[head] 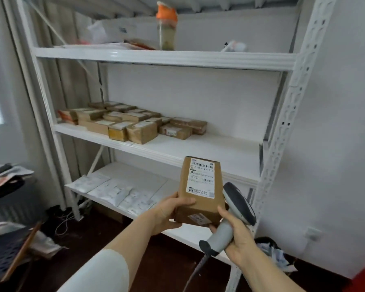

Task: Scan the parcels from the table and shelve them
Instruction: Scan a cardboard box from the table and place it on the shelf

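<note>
Both arms reach forward toward the white shelving unit (282, 127). The left arm comes up from the lower left in a white sleeve (99, 272), forearm bare. The left hand (169, 213) grips the near left corner of a brown parcel (198, 199): the thumb lies over its top face and the fingers curl under it. The parcel is held in the air in front of the middle shelf's front edge (198, 157), tilted with its shipping label (201, 178) facing the camera. The right hand (238, 234) wraps its fingers round the grey handle of a scanner (236, 203), whose dark head stands just beside the parcel's right edge. The thumb tip touches the parcel's near right corner. Other brown parcels (135, 125) sit clustered at the left end of the middle shelf, and white mailer bags (114, 190) lie on the bottom shelf.
</note>
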`<state>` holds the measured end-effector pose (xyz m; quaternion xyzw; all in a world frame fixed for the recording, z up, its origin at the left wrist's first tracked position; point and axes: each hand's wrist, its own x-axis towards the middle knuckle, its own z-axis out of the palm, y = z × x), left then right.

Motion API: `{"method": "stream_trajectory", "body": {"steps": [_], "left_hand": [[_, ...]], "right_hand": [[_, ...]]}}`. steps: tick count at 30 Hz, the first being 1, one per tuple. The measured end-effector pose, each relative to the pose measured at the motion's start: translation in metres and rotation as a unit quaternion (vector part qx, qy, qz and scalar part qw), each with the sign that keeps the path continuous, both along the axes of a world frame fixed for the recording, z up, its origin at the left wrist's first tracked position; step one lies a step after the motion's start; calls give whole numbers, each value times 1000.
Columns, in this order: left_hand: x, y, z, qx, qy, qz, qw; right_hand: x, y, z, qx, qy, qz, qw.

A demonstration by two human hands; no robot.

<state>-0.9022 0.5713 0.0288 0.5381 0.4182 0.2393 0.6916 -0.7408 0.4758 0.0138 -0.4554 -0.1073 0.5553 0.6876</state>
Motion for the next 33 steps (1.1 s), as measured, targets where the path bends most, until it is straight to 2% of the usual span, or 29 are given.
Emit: {"method": "stream_trajectory", "body": {"steps": [9, 14, 25, 33], "left_hand": [[-24, 93, -2, -20, -20, 85, 996], [-21, 149, 5, -1, 3, 141, 990], [-2, 269, 33, 26, 56, 238, 969], [-13, 360, 29, 45, 81, 239, 967]], "right_hand": [[-23, 107, 5, -12, -51, -11, 999], [-18, 174, 6, -6, -108, 18, 994], [1, 319, 22, -12, -162, 83, 983], [-20, 401, 21, 1, -135, 79, 988]]}}
